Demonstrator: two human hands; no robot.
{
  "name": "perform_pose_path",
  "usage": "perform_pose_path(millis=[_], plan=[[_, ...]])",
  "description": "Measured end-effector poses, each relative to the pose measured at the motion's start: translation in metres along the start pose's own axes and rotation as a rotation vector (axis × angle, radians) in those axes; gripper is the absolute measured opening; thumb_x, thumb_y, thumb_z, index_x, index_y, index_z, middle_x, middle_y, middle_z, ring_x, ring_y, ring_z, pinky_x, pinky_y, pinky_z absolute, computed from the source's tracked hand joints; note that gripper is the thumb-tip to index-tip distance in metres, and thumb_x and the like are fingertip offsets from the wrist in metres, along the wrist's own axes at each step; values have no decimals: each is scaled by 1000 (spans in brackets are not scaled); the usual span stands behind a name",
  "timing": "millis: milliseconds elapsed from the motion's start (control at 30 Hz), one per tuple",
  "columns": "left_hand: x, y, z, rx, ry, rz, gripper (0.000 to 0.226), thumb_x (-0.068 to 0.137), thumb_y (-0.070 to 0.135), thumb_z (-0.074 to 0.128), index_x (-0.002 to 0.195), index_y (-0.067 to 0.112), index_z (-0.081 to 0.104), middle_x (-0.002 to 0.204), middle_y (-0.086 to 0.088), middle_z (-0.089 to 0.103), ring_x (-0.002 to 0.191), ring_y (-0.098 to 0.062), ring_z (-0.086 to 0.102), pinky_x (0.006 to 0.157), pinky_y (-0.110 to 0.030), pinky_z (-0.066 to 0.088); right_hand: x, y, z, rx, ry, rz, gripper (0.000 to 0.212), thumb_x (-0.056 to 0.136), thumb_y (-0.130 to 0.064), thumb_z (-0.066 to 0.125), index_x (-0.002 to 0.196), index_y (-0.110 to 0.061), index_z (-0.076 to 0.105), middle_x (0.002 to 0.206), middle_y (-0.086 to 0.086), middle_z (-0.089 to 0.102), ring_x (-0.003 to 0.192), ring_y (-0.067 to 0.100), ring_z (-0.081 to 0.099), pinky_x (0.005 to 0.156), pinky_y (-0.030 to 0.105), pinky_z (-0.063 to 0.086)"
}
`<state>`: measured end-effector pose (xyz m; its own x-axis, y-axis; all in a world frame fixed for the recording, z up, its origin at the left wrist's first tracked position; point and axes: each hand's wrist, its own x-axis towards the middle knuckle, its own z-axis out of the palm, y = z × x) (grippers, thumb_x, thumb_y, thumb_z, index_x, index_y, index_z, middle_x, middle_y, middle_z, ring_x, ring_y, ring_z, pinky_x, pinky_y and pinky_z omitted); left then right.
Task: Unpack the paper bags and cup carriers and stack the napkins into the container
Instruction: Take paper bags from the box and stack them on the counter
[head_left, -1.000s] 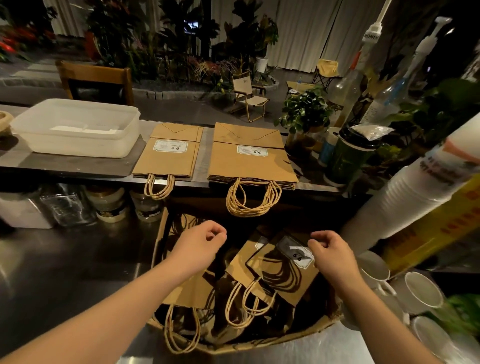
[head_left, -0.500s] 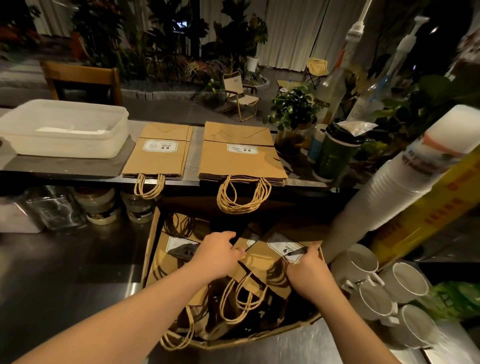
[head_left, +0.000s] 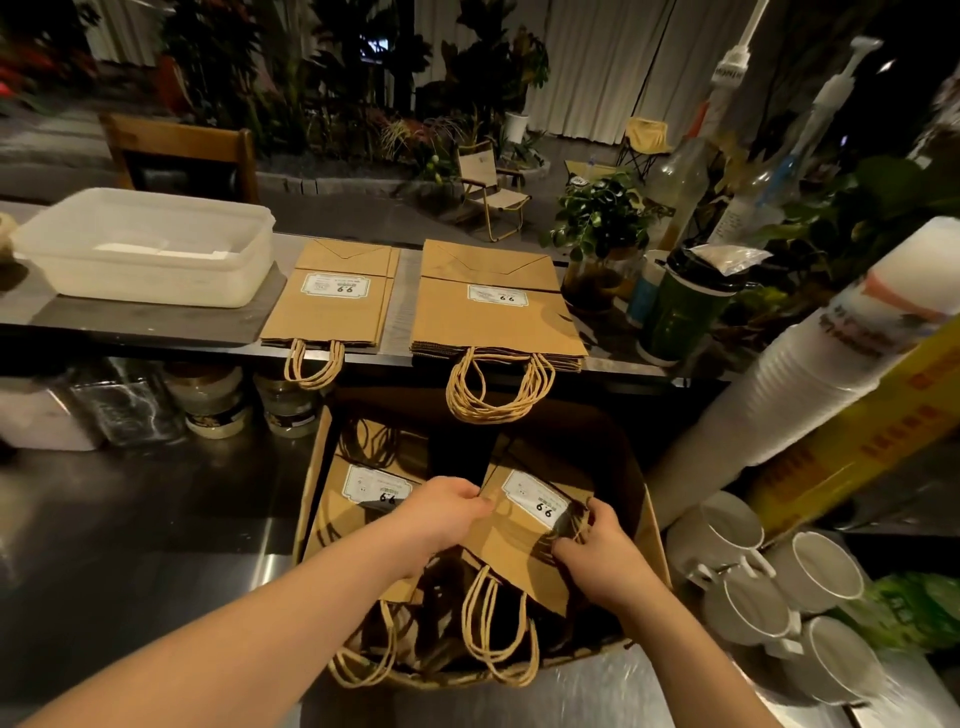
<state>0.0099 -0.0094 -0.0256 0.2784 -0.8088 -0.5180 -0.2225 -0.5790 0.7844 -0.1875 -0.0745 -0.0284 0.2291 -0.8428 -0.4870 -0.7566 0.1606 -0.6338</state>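
Down in the cardboard box (head_left: 652, 525) on the bench (head_left: 156, 519), a brown paper bag (head_left: 511, 540) lies tilted atop other bags; the left hand (head_left: 447, 512) pinches its left edge and the right hand (head_left: 592, 551) curls its grip round the right edge. Beyond, two flat bag stacks (head_left: 488, 317) rest on the raised shelf (head_left: 145, 325), beside the white container (head_left: 150, 247) holding napkins (head_left: 161, 252)

A steel counter (head_left: 156, 519) is carrying an open cardboard box (head_left: 652, 525), sitting under the fingers (head_left: 470, 496) of both hands, with white mugs (head_left: 810, 571) lying just right of them. Beyond the fingers, a raised shelf (head_left: 156, 327) is holding two flat paper-bag stacks (head_left: 493, 322), and farther left a plastic container (head_left: 145, 249).
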Motion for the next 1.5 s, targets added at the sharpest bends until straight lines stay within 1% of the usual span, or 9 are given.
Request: perform_pose_path(millis=[100, 233, 333, 533, 733, 967, 1167, 1300, 1500], plan=[[-6, -6, -1, -12, 25, 16, 31, 103, 32, 57, 132, 22, 62, 122, 4, 65, 115, -15, 57, 98, -34, 45, -2, -5, 6, 37, 24, 53, 81, 101, -36, 60, 162, -19, 9, 136, 9, 55, 89, 18, 69, 62, 27, 59], [-15, -15, -9, -61, 68, -5, 22, 104, 28, 50, 122, 26, 63, 118, 3, 66, 110, -16, 58, 97, -38, 48, 0, -8, 16, 48, 96, 40, 74, 98, -50, 59, 157, -19, 28, 148, 10, 48, 130, 27, 53, 96, 39, 55], [-24, -22, -19, -142, 104, -8, 26, 106, 28, 47, 127, 25, 61, 118, 8, 64, 106, -8, 54, 91, -33, 40, -2, -11, 30, 272, 13, 63, 64, 95, -49, 64, 148, -19, 44, 125, 6, 66, 106, 23, 69, 67, 30, 59], [-42, -33, -47, 49, 223, 52, 29, 106, 40, 48, 131, 28, 58, 116, 13, 62, 101, -4, 55, 74, -23, 44, -12, -34, 57, 513, -178, 100, 32, 100, -24, 65, 129, -15, 58, 105, 5, 77, 94, 23, 76, 88, 46, 62], [-52, -36, -69, 608, 342, 3, 49, 100, 51, 45, 144, 31, 53, 158, 2, 36, 143, -28, 24, 117, -47, 28, -10, -54, 76, 544, -182, 75, 35, 101, -25, 62, 135, -18, 56, 114, 2, 74, 104, 21, 71, 94, 45, 59], [-51, -37, -70, 787, 262, -83, 52, 97, 57, 42, 136, 27, 56, 170, -13, 16, 145, -35, 19, 116, -50, 24, -6, -64, 89, 384, -111, 25, 48, 102, -25, 57, 148, -16, 45, 130, 4, 67, 113, 20, 67, 87, 39, 63], [-47, -35, -69, 882, 209, -115, 52, 95, 61, 39, 130, 27, 57, 159, -16, 34, 137, -34, 26, 109, -48, 29, -11, -63, 87, 425, -99, 43, 63, 102, -21, 59, 158, -20, 30, 129, 5, 68, 109, 19, 69, 84, 36, 63], [-43, -32, -74, 796, 239, -123, 47, 94, 62, 40, 115, 28, 65, 132, -5, 53, 122, -29, 34, 100, -44, 34, -12, -61, 87, 457, -105, 57, 62, 101, -18, 60, 156, -20, 34, 127, 4, 69, 105, 17, 69, 80, 34, 63], [-44, -30, -77, 636, 305, -104, 34, 96, 49, 50, 119, 31, 68, 137, -7, 48, 126, -30, 42, 105, -44, 41, -19, -61, 84, 475, -101, 53, 44, 102, -15, 59, 144, -21, 49, 115, 0, 72, 97, 14, 71, 63, 26, 59]])
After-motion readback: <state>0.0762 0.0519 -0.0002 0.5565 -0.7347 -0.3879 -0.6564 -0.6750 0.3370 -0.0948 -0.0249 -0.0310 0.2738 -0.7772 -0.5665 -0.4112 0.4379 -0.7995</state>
